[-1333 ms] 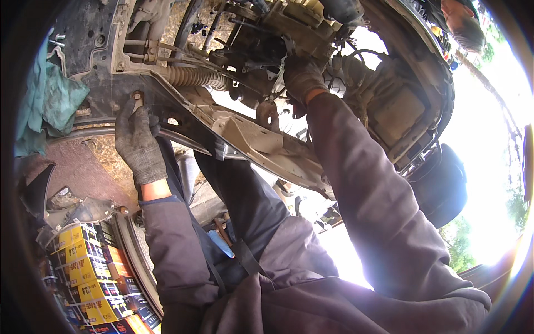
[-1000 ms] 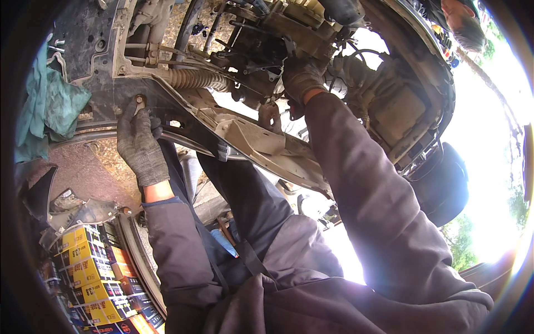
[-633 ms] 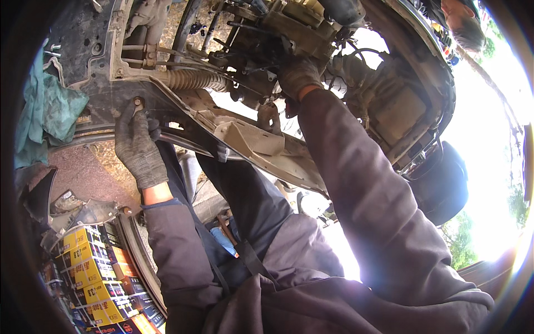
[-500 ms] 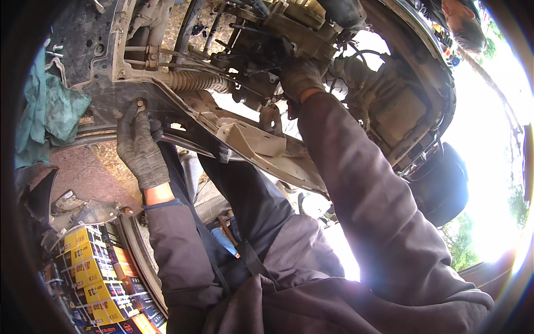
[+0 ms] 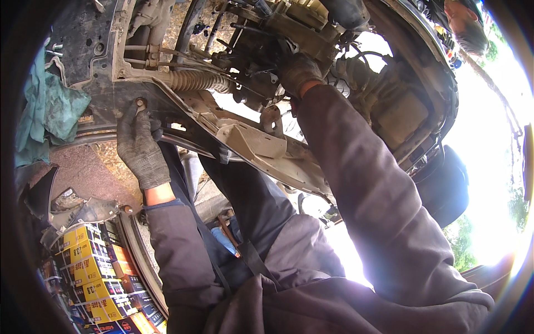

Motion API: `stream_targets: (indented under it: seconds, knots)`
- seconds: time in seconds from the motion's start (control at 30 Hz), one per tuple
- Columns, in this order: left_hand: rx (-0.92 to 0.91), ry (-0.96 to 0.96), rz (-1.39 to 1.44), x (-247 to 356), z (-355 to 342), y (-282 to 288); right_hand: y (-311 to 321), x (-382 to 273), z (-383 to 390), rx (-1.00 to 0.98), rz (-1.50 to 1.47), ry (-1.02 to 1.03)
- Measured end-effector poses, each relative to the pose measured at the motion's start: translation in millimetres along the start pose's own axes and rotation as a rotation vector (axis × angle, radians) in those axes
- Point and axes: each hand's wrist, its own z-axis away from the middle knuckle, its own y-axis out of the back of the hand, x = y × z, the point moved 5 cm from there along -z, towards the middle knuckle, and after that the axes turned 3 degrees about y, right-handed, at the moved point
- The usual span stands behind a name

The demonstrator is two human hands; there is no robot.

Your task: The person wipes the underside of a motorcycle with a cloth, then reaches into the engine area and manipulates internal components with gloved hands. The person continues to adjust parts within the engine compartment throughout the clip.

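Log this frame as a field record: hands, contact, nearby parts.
setting: underside of a raised car, seen from below
left hand: gloved, fingertips on a bolt in the dark subframe
right hand: gloved, reaching up among engine parts; what it grips is hidden
between hands: ribbed rubber boot and a pale crossmember
left edge: green cloth hanging
lower left: stack of yellow boxes
right: tyre, bright daylight behind
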Motion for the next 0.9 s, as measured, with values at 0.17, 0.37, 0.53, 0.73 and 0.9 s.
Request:
stream_targets:
  seconds: [0.17, 0.37, 0.53, 0.73, 0.9]
  knots:
    - [-0.003, -0.035, -0.02, 8, 3, -3, -6, 2, -7, 0.032, 0.095, 0.126]
    - [-0.03, -0.613, -0.135, 95, 45, -43, -17, 16, -13, -0.006, -0.13, 0.0]
    - [-0.631, -1.265, -0.714, 143, 86, -177, -8, 16, -5, -0.019, -0.255, 0.043]
    - [-1.032, -1.03, -1.665, 70, 60, -293, 5, 17, 12, 0.076, -0.421, 0.148]
    - [-1.057, -1.12, -1.707, 37, 34, -327, -10, 20, 3, 0.099, -0.54, 0.153]
